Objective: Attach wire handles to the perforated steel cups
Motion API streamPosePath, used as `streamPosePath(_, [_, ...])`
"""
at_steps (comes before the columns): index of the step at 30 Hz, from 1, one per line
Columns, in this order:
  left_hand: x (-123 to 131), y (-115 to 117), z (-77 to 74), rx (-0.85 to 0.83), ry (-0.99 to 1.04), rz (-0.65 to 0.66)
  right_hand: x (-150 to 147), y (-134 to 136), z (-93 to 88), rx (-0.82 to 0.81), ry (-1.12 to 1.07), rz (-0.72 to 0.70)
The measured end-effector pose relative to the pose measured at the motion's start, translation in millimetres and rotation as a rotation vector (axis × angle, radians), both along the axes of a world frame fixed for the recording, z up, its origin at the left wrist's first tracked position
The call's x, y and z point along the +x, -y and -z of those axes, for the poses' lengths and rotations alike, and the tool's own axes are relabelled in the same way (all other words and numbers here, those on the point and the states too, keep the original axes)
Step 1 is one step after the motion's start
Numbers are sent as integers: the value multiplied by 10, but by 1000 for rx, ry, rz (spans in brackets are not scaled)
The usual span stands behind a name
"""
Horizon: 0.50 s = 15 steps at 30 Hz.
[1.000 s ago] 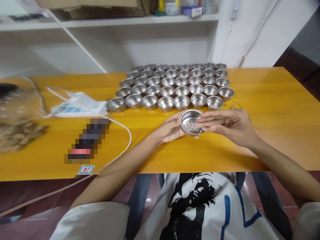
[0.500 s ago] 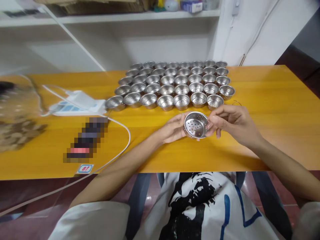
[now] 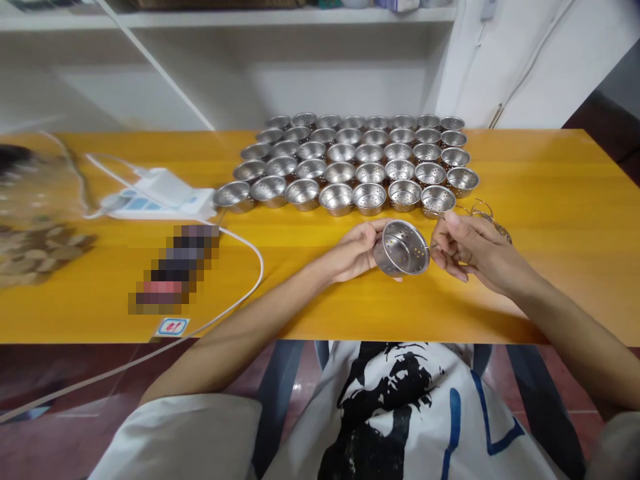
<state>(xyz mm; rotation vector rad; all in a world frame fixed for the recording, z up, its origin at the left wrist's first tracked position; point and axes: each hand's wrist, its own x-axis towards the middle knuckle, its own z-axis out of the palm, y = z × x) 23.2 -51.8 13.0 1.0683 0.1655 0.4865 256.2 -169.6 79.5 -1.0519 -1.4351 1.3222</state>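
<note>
My left hand (image 3: pixel 356 252) grips a small round steel cup (image 3: pixel 403 250) with perforated sides and base by its left side. The cup is tilted, its open mouth turned up and to the right. Close by its right rim, my right hand (image 3: pixel 467 250) has its fingers pinched together on what looks like a thin wire, mostly hidden by the fingers. Behind that hand lies a small loose bundle of thin golden wire (image 3: pixel 493 220) on the table.
Several rows of similar perforated steel cups (image 3: pixel 370 198) stand beyond my hands on the yellow table (image 3: pixel 560 267). To the left are a white power strip (image 3: pixel 165 203) with a cable, a blurred-out dark object (image 3: pixel 175 267), a small label (image 3: pixel 173 327) and several light-brown pieces (image 3: pixel 45 253).
The cup has turned, tilting more toward the right. My right hand has drawn back from its rim to the right, uncovering more of the wire bundle. The view has shifted slightly.
</note>
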Motion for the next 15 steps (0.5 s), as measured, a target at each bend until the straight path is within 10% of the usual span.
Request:
streamPosePath(7, [51, 81, -36, 43, -47, -121, 111, 35, -27, 569, 491, -169])
streamPosePath(15, [60, 133, -64, 184, -19, -224, 275, 40, 85, 812, 409, -147])
